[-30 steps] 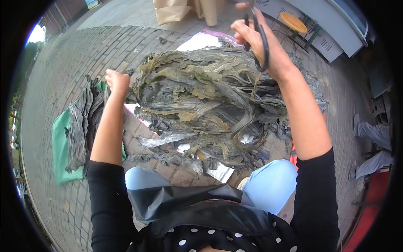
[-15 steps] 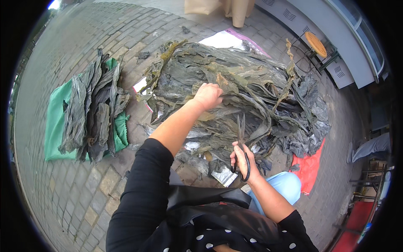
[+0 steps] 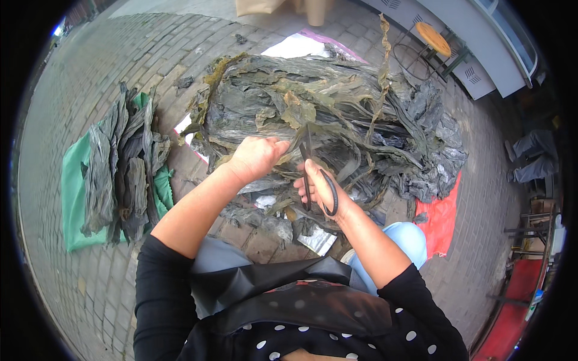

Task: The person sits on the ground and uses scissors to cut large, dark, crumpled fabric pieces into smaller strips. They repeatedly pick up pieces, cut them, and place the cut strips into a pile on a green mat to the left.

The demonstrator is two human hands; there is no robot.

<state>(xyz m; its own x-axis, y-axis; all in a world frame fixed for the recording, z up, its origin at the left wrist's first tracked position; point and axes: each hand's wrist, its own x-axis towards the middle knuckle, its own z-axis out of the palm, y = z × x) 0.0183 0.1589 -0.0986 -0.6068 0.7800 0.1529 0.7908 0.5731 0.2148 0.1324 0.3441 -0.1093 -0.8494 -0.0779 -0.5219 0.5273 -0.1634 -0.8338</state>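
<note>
The right hand has its fingers round black-handled scissors, blades at the central heap of dried fronds; the left hand curls beside them, its hold unclear. Cutting seems in hand, calling for fingers clear of the blades. Flat green cloth lies leftward under more fronds.

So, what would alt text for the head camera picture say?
A bare right hand holds black-handled scissors over a big heap of wrinkled grey-green leaves, with the left hand close by. A smaller pile lies on a green sheet at left.
</note>
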